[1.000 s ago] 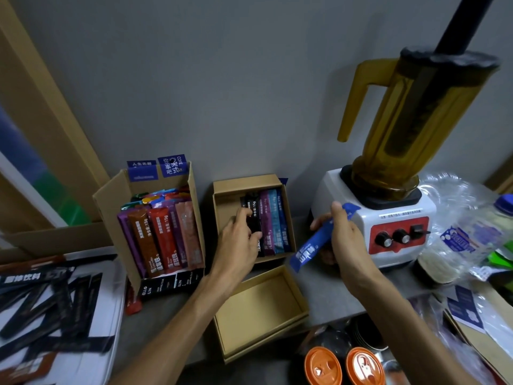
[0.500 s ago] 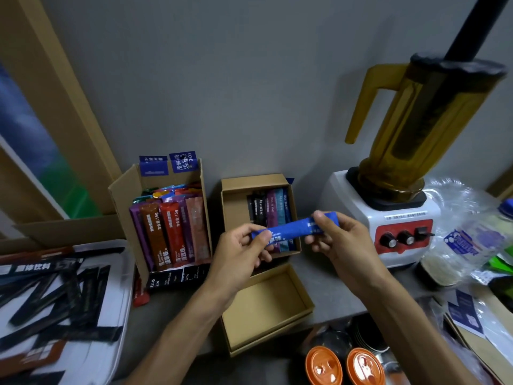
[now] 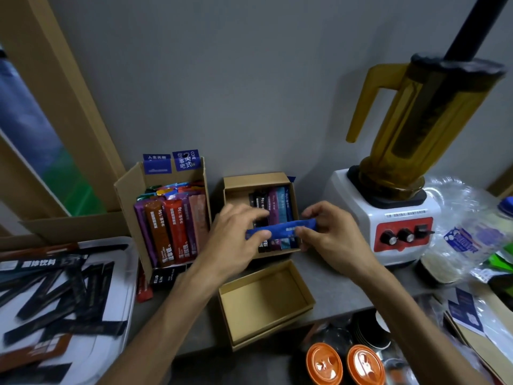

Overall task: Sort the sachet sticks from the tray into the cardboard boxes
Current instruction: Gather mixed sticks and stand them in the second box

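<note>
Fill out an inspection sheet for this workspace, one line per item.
Surface: grey counter, crowded along the wall.
Job's things: blue sachet stick held level over the small cardboard box, which has sticks along its right side; large cardboard box packed with coloured sticks; white tray at left with many black sticks; shallow box, open and empty.
Clutter: blender, plastic bags, two orange lids.
Grippers: left hand and right hand each pinch the blue sachet stick.
Cables: nothing seen.
Surroundings: grey wall, wooden frame at left.
</note>
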A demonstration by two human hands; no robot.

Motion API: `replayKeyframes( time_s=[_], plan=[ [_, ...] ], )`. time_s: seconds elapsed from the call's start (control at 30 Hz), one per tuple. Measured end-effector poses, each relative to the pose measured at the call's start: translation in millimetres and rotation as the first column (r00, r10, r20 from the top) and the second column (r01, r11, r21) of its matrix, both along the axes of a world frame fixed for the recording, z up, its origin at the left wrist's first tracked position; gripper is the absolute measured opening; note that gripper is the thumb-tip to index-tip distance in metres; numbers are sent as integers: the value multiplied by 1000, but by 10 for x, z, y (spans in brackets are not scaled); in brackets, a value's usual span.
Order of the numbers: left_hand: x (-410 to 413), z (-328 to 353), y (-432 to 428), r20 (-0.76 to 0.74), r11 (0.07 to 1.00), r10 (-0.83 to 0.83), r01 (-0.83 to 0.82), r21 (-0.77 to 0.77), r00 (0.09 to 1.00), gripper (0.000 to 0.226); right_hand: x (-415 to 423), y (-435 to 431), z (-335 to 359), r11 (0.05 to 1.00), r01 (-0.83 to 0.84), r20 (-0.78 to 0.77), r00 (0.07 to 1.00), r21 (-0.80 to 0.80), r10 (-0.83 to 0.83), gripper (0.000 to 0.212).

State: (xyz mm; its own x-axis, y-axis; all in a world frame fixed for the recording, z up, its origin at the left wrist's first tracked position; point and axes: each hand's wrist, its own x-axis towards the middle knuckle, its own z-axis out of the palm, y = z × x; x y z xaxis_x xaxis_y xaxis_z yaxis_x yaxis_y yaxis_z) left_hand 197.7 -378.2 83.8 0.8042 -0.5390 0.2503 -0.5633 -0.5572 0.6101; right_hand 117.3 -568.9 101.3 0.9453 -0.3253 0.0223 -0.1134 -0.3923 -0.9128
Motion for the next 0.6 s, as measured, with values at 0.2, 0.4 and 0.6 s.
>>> replayKeyframes(
  time_s=[0.2, 0.4, 0.6],
  plan=[
    [45, -247, -226, -182, 957, 256, -275, -89, 949, 5, 271, 13, -157, 1000, 5, 52, 999, -9, -4, 32],
    [218, -469, -543, -108, 871, 489, -479, 111, 865, 14, 307, -140, -497, 988, -13, -75, 997, -155, 1, 29],
    [220, -601, -621, -67, 866, 501, -498, 53, 863, 37, 349, -311, -649, 975, -38, -87, 996, -217, 19, 25]
  ],
)
